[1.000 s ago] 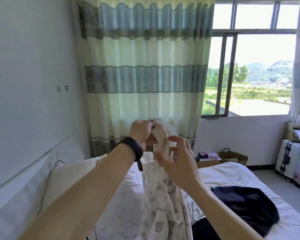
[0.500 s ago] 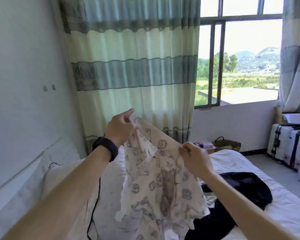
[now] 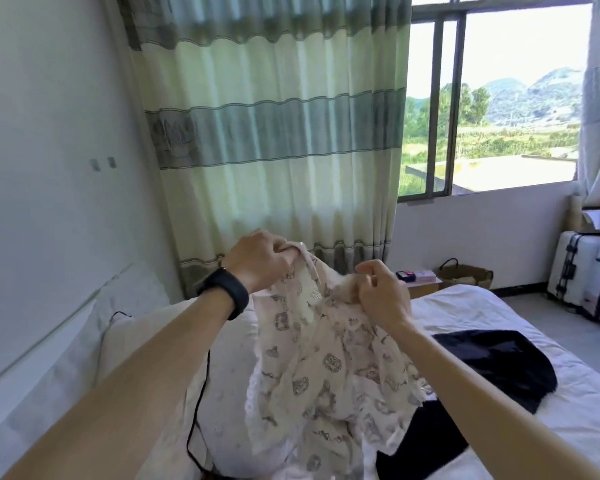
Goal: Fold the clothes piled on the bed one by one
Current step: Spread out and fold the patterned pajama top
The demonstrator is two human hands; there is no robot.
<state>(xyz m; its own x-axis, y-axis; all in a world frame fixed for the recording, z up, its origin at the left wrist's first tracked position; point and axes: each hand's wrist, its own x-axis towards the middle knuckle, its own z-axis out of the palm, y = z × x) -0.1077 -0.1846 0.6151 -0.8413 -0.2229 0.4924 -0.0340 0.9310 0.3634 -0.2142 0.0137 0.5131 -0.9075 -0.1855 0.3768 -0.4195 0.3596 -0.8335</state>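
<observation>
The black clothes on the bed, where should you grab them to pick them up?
Probably the black clothes are best pinched at their far right edge, from above, with the right hand, which is on that side. That edge lies spread and bare on the white sheet; the near part is hidden behind the printed garment that the left hand also grips.

Printed garment: cream, thin, small grey motifs; lifted at centre frame; top edge bunched, gripped by left hand and right hand; rest hangs crumpled toward lower centre
Dark garment: navy-black; lies rumpled on the bed, lower right; left part hidden behind the printed garment
</observation>
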